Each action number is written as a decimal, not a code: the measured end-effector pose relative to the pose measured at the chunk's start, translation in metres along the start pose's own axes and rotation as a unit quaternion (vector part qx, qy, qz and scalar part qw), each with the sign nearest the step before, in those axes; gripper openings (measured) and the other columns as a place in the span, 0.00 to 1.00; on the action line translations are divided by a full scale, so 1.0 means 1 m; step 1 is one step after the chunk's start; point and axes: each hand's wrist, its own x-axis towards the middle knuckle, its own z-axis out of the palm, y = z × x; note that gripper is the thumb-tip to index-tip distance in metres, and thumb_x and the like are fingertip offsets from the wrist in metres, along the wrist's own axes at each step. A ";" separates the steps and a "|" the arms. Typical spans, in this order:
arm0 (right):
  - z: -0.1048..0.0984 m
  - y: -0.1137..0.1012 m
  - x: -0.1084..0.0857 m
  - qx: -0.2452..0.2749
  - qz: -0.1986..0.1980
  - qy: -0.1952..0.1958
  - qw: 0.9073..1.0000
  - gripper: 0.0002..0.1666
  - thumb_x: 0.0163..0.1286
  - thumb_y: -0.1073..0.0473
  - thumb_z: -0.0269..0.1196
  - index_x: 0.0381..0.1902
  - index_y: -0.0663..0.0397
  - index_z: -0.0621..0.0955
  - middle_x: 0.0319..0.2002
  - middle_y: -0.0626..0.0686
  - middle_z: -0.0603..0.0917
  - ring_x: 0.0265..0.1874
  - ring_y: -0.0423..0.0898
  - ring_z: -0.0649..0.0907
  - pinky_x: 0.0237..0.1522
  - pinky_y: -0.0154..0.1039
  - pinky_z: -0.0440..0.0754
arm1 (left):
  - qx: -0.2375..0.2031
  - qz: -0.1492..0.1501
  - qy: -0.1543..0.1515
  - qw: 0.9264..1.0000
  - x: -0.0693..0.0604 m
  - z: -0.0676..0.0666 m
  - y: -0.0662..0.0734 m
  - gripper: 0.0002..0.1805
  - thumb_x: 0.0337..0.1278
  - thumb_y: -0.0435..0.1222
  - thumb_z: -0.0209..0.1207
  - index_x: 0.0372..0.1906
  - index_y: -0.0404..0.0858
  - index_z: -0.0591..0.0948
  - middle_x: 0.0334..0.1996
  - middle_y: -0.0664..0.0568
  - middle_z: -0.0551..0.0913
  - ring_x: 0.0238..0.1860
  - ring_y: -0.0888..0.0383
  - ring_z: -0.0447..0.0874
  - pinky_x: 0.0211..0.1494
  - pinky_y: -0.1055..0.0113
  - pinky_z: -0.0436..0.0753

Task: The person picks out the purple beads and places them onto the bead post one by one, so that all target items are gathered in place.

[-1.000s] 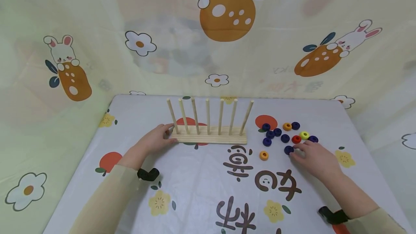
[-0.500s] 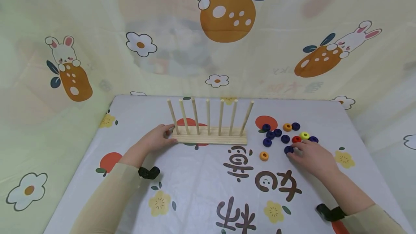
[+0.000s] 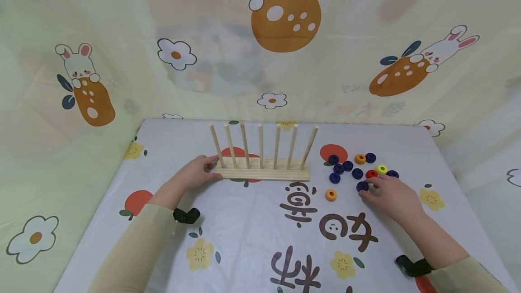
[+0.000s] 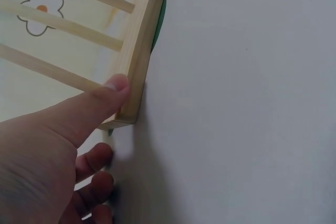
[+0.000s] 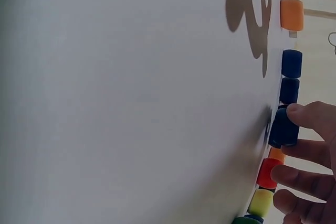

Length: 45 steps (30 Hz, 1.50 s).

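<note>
A wooden base with a row of several upright pegs stands near the middle of the table. My left hand grips its left end; in the left wrist view the thumb of the left hand lies on the base. To the right, my right hand pinches a dark blue bead between thumb and index finger. The right wrist view has this blue bead at the fingertips of the right hand, with a red bead close to the other fingers.
Several dark blue beads lie loose right of the base, along with an orange bead, a yellow bead and the red one. Another orange bead lies nearer the front. A patterned cloth covers the table.
My right thumb and fingers have closed in on the blue bead, which is shifted very slightly. The left hand and the wooden base have stayed in place.
</note>
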 end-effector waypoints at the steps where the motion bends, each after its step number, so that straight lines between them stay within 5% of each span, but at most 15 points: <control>1: -0.001 0.000 -0.001 0.002 0.002 0.001 1.000 0.35 0.62 0.42 0.70 0.55 0.65 0.81 0.48 0.67 0.83 0.47 0.65 0.80 0.43 0.60 0.79 | -0.002 -0.001 0.000 1.000 0.000 0.000 0.000 0.45 0.55 0.51 0.70 0.76 0.45 0.64 0.50 0.46 0.74 0.48 0.50 0.71 0.57 0.50 0.73; 31: -0.023 -0.023 -0.005 0.047 -0.008 0.073 0.996 0.34 0.65 0.38 0.66 0.55 0.60 0.82 0.44 0.62 0.83 0.45 0.60 0.78 0.43 0.59 0.79 | -0.012 -0.010 0.008 1.000 -0.003 0.001 0.000 0.44 0.55 0.50 0.70 0.75 0.47 0.65 0.48 0.46 0.73 0.47 0.50 0.70 0.55 0.53 0.72; 39: -0.031 -0.032 -0.002 0.048 -0.012 0.093 0.994 0.41 0.64 0.30 0.62 0.58 0.60 0.81 0.51 0.68 0.79 0.52 0.65 0.76 0.47 0.63 0.77 | -0.013 -0.018 0.008 1.000 0.000 0.003 0.000 0.44 0.55 0.50 0.70 0.75 0.48 0.65 0.47 0.46 0.73 0.47 0.50 0.70 0.53 0.54 0.73; 45: -0.038 -0.041 0.000 0.047 -0.021 0.110 0.993 0.38 0.66 0.33 0.63 0.57 0.60 0.81 0.52 0.68 0.79 0.51 0.65 0.77 0.47 0.63 0.77 | -0.019 -0.029 0.006 0.999 -0.002 0.002 0.003 0.44 0.54 0.49 0.70 0.76 0.49 0.64 0.48 0.45 0.73 0.48 0.49 0.70 0.55 0.52 0.73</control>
